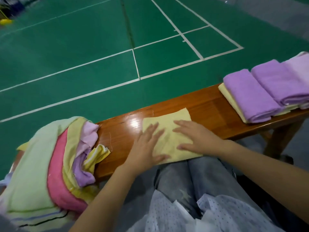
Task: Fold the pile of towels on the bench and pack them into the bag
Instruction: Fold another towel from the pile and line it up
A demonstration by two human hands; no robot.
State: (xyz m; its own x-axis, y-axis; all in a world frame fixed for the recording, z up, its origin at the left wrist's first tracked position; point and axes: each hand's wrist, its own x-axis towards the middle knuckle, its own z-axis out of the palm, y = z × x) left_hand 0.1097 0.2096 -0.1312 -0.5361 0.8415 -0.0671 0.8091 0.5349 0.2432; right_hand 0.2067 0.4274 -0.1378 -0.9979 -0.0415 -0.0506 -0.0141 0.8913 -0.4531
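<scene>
A pale yellow towel (168,122) lies flat on the wooden bench (209,108) in front of me. My left hand (147,144) presses on its left part with straight fingers. My right hand (194,136) lies flat on its right part, fingers spread. To the left sits a loose pile of towels (50,164) in green, pink, yellow and purple. At the right end of the bench are folded purple towels (267,91) stacked over a folded yellow one (229,96). No bag is in view.
The bench stands on a green sports court (100,47) with white lines. My knees in grey trousers (192,178) are against the bench's near edge. A bench leg (279,139) shows at the right.
</scene>
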